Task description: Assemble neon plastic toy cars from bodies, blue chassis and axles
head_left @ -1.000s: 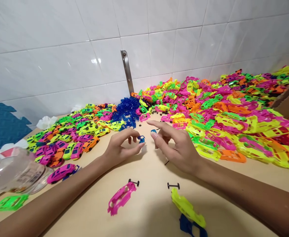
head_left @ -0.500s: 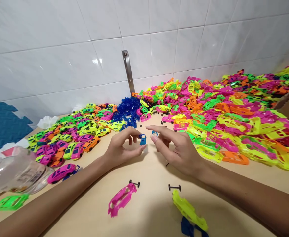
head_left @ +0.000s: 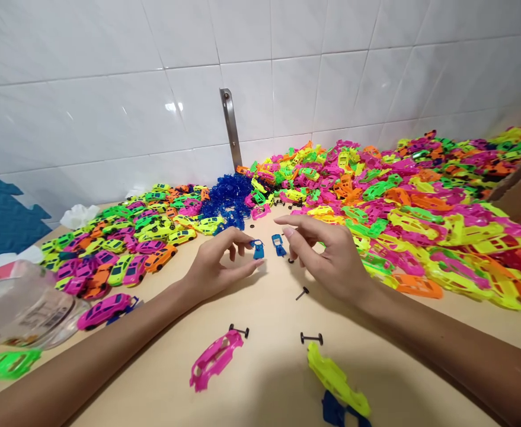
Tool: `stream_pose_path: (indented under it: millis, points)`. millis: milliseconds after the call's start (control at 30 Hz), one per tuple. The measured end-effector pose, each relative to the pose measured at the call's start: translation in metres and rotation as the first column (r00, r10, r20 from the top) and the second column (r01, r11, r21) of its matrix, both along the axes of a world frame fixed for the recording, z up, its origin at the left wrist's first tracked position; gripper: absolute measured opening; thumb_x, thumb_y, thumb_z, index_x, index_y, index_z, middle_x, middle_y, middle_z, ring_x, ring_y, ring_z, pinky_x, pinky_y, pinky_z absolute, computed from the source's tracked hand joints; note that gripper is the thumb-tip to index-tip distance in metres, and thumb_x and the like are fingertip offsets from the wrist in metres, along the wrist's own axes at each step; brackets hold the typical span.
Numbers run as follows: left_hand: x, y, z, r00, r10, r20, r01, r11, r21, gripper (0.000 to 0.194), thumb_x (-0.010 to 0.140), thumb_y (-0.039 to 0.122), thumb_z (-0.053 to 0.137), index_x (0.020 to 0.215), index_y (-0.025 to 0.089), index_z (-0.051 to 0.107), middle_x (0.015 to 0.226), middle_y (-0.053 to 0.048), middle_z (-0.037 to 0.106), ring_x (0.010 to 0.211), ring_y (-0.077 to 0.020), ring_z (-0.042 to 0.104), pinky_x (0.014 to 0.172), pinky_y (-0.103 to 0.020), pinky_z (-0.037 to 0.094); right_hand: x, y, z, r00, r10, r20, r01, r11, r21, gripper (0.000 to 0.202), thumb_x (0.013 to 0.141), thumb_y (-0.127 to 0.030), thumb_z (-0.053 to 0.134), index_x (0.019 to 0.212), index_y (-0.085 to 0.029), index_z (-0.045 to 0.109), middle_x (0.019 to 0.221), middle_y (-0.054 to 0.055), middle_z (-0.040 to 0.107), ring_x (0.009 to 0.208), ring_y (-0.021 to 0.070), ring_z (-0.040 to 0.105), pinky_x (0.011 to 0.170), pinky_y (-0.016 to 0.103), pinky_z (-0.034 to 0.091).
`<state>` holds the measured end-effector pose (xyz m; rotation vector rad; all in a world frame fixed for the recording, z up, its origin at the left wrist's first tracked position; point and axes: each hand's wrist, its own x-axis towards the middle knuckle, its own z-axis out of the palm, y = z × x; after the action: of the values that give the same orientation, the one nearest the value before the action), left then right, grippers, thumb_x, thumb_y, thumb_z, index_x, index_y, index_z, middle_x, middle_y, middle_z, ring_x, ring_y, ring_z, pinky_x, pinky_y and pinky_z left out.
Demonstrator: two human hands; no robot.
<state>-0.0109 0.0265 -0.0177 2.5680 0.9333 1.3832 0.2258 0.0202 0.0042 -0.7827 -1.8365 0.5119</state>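
My left hand [head_left: 213, 267] pinches a small blue plastic window piece [head_left: 257, 249] between thumb and fingers just above the tan table [head_left: 269, 379]. My right hand [head_left: 331, 258] hovers to its right with fingers spread, its fingertips close to a second blue window piece [head_left: 278, 244] that lies on the table. A pink car shell [head_left: 213, 367] with a black wheel axle [head_left: 239, 330] at its tip lies near me. A yellow-green car shell [head_left: 338, 379] rests over a blue chassis [head_left: 338, 412], with another axle [head_left: 311, 338] beside it.
A big heap of empty car shells [head_left: 420, 201] fills the right side. Finished toy cars [head_left: 127, 243] are piled at the left, with a mound of blue parts [head_left: 229, 198] between them. A clear plastic jar [head_left: 20, 311] lies at the far left, a green shell [head_left: 6, 365] beside it.
My right hand has let go of its blue piece, which now lies on the table, and has shifted slightly right. A loose axle beneath that hand is now uncovered. The left hand keeps its piece.
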Motion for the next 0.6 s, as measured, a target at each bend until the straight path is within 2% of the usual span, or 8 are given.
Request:
stream_pose_path:
  millis: [167, 300, 433, 600]
  points:
    - [-0.001, 0.001, 0.001, 0.999, 0.053, 0.008, -0.054, 0.998, 0.017, 0.019, 0.089, 0.021, 0.072, 0.103, 0.019, 0.059, 0.083, -0.001, 0.062, 0.072, -0.0119, 0.059, 0.059, -0.024, 0.049, 0.004, 0.006, 0.004, 0.998, -0.057, -0.03, 0.058, 0.998, 0.015, 0.027, 0.099, -0.031, 0.057, 0.111, -0.016, 0.075, 0.061, -0.001, 0.062, 0.05, 0.0104, 0.053, 0.051, 0.024, 0.042]
    - [-0.002, 0.002, 0.002, 0.997, 0.076, 0.007, -0.076, 0.997, 0.026, 0.024, 0.087, 0.021, 0.074, 0.105, 0.02, 0.059, 0.085, -0.001, 0.062, 0.074, -0.0126, 0.06, 0.059, -0.024, 0.048, 0.017, 0.027, 0.004, 0.988, -0.143, -0.062, 0.142, 0.99, -0.016, 0.028, 0.096, -0.035, 0.06, 0.106, -0.015, 0.077, 0.063, 0.001, 0.064, 0.053, 0.0127, 0.057, 0.053, 0.025, 0.046]
    - [-0.002, 0.002, 0.003, 0.998, 0.064, 0.017, -0.064, 0.997, 0.039, 0.021, 0.091, 0.017, 0.068, 0.107, 0.02, 0.057, 0.088, -0.001, 0.06, 0.075, -0.0121, 0.059, 0.06, -0.023, 0.048, 0.035, 0.052, 0.001, 0.972, -0.223, -0.077, 0.221, 0.975, -0.03, 0.029, 0.094, -0.036, 0.059, 0.101, -0.014, 0.077, 0.062, 0.002, 0.064, 0.052, 0.0133, 0.057, 0.052, 0.026, 0.045]
    - [-0.005, 0.002, 0.005, 0.993, 0.086, -0.078, -0.083, 0.996, 0.04, 0.007, 0.096, 0.018, 0.061, 0.093, 0.021, 0.055, 0.077, 0.002, 0.058, 0.065, -0.0108, 0.053, 0.059, -0.024, 0.045, 0.056, 0.072, 0.004, 0.944, -0.309, -0.116, 0.31, 0.951, -0.013, 0.03, 0.092, -0.035, 0.06, 0.099, -0.012, 0.077, 0.063, 0.002, 0.065, 0.055, 0.0151, 0.06, 0.055, 0.028, 0.048]
